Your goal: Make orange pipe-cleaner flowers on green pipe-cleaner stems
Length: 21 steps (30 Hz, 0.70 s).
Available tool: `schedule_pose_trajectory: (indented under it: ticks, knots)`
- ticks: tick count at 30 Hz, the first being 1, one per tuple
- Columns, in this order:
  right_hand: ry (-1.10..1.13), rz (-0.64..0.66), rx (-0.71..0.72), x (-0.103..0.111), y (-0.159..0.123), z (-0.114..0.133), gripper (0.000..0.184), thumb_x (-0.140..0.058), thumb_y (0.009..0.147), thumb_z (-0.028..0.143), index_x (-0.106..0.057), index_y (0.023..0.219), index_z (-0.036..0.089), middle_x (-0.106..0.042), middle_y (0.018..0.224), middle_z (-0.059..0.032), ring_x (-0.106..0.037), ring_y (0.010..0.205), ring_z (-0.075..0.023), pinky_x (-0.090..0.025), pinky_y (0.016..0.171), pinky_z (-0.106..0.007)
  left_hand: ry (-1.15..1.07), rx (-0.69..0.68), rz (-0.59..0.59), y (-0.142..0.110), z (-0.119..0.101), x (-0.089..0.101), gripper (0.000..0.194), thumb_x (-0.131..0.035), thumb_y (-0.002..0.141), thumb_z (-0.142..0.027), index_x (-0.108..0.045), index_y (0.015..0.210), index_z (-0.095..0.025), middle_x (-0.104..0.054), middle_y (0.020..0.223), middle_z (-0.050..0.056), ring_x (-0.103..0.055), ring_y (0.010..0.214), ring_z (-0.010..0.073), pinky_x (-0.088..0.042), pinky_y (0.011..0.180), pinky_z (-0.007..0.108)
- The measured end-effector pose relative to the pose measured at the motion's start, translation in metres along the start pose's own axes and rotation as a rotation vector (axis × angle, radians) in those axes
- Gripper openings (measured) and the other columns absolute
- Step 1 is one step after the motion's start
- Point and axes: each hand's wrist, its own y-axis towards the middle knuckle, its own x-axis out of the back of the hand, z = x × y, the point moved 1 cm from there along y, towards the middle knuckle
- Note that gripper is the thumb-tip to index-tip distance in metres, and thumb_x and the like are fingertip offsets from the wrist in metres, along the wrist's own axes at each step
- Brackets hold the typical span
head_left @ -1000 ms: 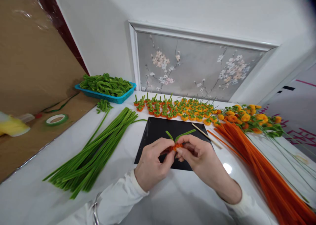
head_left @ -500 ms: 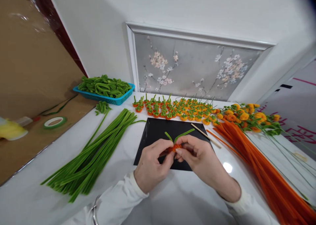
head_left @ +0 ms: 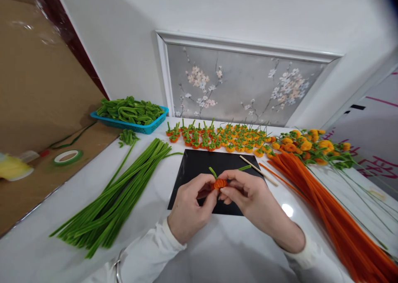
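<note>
Fuzzy orange pipe cleaner formed the small pumpkin point(head_left: 219, 184) pinched between bare fingers above a matt black mat point(head_left: 199, 163). The white table point(head_left: 224, 250) was glossy, catching a lamp's glare. Green pipe cleaners point(head_left: 118, 192) looked soft and bristly; the blue basket point(head_left: 137, 127) was plastic; a smooth wooden stick point(head_left: 263, 176) lay near.

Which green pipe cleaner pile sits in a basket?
The curled green bunch at the far left, heaped in the blue basket. The straight green stems lie loose on the white table instead.
</note>
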Motion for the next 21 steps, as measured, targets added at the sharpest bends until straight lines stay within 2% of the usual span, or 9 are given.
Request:
schedule_pose_trajectory:
  ticks: [3,6,10,14,17,21]
  knots:
    - [0.078,0.022,-0.055,0.005,0.0,0.001,0.018,-0.052,0.087,0.025,-0.059,0.102,0.018,-0.065,0.067,-0.0003,-0.063,0.058,-0.0119,-0.055,0.056,-0.024,-0.077,0.036,-0.013,0.001,0.001,0.0,0.018,-0.053,0.083,-0.014,-0.057,0.1,-0.019,-0.066,0.089,0.003,-0.066,0.076,0.014,-0.053,0.067,0.021]
    - [0.07,-0.005,-0.081,0.007,0.0,0.003,0.019,-0.056,0.085,0.027,-0.059,0.101,0.018,-0.064,0.066,0.0006,-0.06,0.055,-0.011,-0.052,0.05,-0.022,-0.168,0.106,-0.029,0.003,0.002,0.0,0.015,-0.055,0.083,-0.017,-0.061,0.097,-0.018,-0.068,0.089,0.004,-0.067,0.078,0.0153,-0.054,0.068,0.022]
    - [0.064,-0.037,-0.078,0.002,0.0,0.002,0.017,-0.059,0.082,0.026,-0.061,0.097,0.019,-0.065,0.072,-0.0007,-0.062,0.061,-0.0118,-0.053,0.051,-0.021,-0.319,0.251,-0.039,0.007,0.004,0.0,0.011,-0.058,0.081,-0.02,-0.066,0.087,-0.015,-0.071,0.082,0.005,-0.067,0.072,0.0162,-0.056,0.069,0.025]
    - [0.098,-0.076,-0.109,-0.001,0.002,0.0,0.015,-0.058,0.082,0.027,-0.063,0.093,0.017,-0.064,0.069,-0.0006,-0.06,0.057,-0.011,-0.054,0.053,-0.022,-0.368,0.303,-0.022,0.01,0.006,0.0,0.012,-0.061,0.079,-0.022,-0.068,0.086,-0.015,-0.07,0.077,0.004,-0.066,0.068,0.0154,-0.057,0.067,0.026]
    - [0.137,-0.057,-0.146,0.0,0.005,-0.002,0.015,-0.059,0.082,0.029,-0.063,0.09,0.017,-0.062,0.063,0.001,-0.058,0.053,-0.0096,-0.053,0.051,-0.021,-0.433,0.361,0.019,0.011,0.005,0.0,0.016,-0.063,0.08,-0.026,-0.067,0.09,-0.015,-0.07,0.08,0.003,-0.066,0.07,0.014,-0.057,0.069,0.026]
    - [0.108,0.015,-0.164,0.004,0.008,-0.007,0.017,-0.056,0.084,0.03,-0.065,0.091,0.017,-0.059,0.058,0.0027,-0.055,0.046,-0.0078,-0.048,0.044,-0.018,-0.506,0.481,0.077,0.012,0.005,0.0,0.018,-0.065,0.079,-0.031,-0.067,0.086,-0.014,-0.068,0.073,0.002,-0.065,0.067,0.0123,-0.057,0.066,0.023]
